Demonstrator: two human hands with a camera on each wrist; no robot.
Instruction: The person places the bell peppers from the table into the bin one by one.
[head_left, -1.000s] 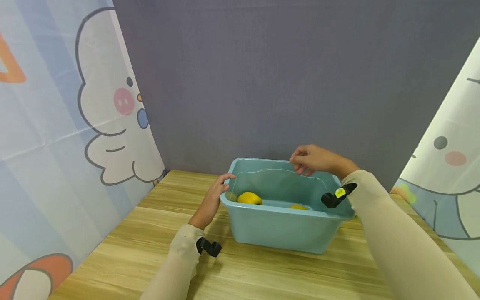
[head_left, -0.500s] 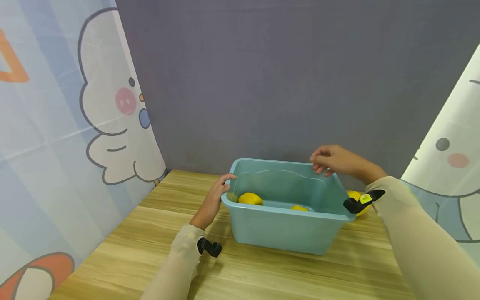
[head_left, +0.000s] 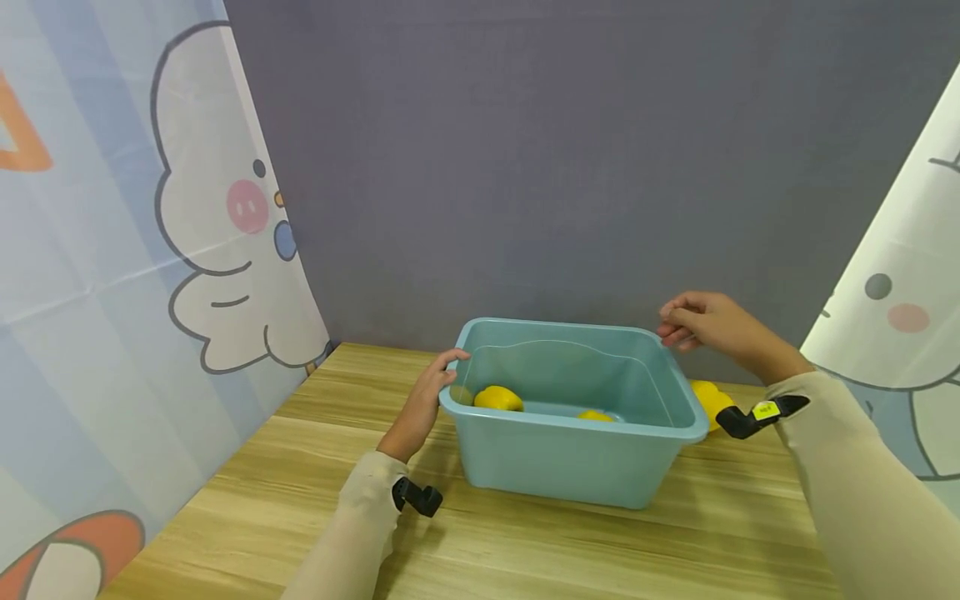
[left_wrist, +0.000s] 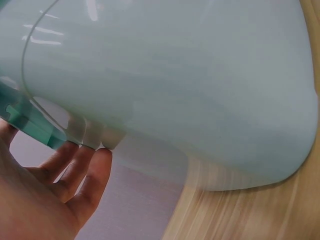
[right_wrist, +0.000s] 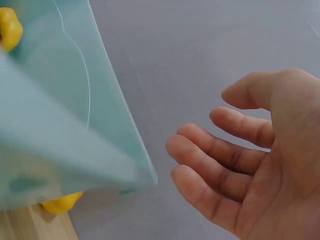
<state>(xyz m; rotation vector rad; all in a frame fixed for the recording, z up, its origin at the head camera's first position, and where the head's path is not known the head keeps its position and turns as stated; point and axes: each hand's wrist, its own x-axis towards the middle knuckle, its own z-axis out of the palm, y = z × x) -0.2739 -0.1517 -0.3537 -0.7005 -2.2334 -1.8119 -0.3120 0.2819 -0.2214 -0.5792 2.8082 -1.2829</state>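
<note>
A light blue plastic tub stands on the wooden table. My left hand holds its left rim; in the left wrist view several fingertips press the outer wall just under the rim. Inside the tub lies a yellow bell pepper at the left, and another yellow bell pepper shows partly above the front rim. My right hand hovers beyond the tub's back right corner, fingers loosely bent around nothing. Below it, outside the tub's right side, sits a yellow pepper, partly hidden by the rim and the wrist camera.
The wooden table reaches back to a grey partition. Light curtains with cartoon prints hang on the left and right. A black camera is strapped to the right wrist.
My right hand has moved right, from over the tub's back rim to beyond its right corner, uncovering the pepper outside. My left hand and the tub have stayed in place.
</note>
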